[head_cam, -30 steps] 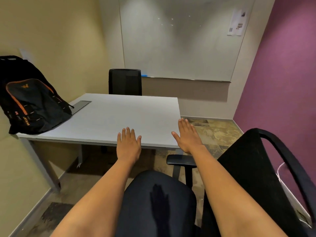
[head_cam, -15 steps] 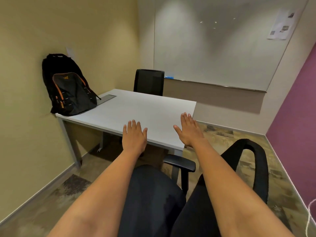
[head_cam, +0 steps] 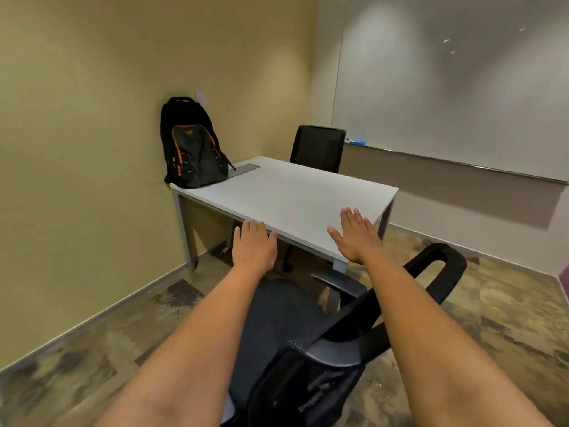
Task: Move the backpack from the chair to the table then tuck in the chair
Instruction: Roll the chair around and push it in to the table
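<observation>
A black backpack (head_cam: 192, 151) with orange trim stands upright on the far left corner of the white table (head_cam: 295, 195), leaning against the yellow wall. A black office chair (head_cam: 286, 328) stands in front of the table's near edge, its seat bare and its backrest turned to the right. My left hand (head_cam: 254, 246) hovers open, palm down, above the seat's front near the table edge. My right hand (head_cam: 357, 235) hovers open, palm down, over the table's near right corner. Neither hand holds anything.
A second black chair (head_cam: 317, 147) is tucked in at the table's far side. A whiteboard (head_cam: 455, 84) covers the far wall. The yellow wall (head_cam: 92, 134) runs along the left. Patterned carpet (head_cam: 508, 303) spreads around the chair.
My view has backed away and swung left, so the table, backpack and chair look smaller and further right. Both hands stay open, stretched forward.
</observation>
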{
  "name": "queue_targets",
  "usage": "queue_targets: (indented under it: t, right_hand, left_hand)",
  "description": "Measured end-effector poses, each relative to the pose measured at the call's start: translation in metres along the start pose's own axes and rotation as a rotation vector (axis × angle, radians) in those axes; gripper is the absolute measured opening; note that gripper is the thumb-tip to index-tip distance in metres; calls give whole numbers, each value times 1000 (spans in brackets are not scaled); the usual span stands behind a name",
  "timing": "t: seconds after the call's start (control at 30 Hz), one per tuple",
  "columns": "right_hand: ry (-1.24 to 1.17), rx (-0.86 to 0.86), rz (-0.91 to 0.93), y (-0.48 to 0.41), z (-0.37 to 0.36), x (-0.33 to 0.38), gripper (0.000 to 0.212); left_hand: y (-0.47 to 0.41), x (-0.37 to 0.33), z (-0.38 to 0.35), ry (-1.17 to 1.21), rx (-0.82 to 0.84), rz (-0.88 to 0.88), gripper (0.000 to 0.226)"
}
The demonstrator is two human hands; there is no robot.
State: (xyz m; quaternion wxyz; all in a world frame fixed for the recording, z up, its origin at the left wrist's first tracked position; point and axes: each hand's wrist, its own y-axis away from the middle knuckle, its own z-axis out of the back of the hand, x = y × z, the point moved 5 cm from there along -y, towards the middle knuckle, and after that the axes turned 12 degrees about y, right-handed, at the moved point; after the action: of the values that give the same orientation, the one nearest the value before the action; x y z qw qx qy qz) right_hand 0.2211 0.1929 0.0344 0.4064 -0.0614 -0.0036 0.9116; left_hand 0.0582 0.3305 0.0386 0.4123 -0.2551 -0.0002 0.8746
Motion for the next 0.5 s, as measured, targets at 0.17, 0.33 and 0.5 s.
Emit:
queue_targets:
  t: [0.17,0.33,0.5]
  right_hand:
    - [-23,36,42,34,-7,-19,67]
    - [-46,80,96,56,-10,-45,67]
    - [-67,135,183,62,-12,-68,64]
  left_hand:
    - [40,-19,-7,19,20,61,54]
    - [65,-43,-16,9,26,90,54]
    - [75,-67,-27,2,30,170,55]
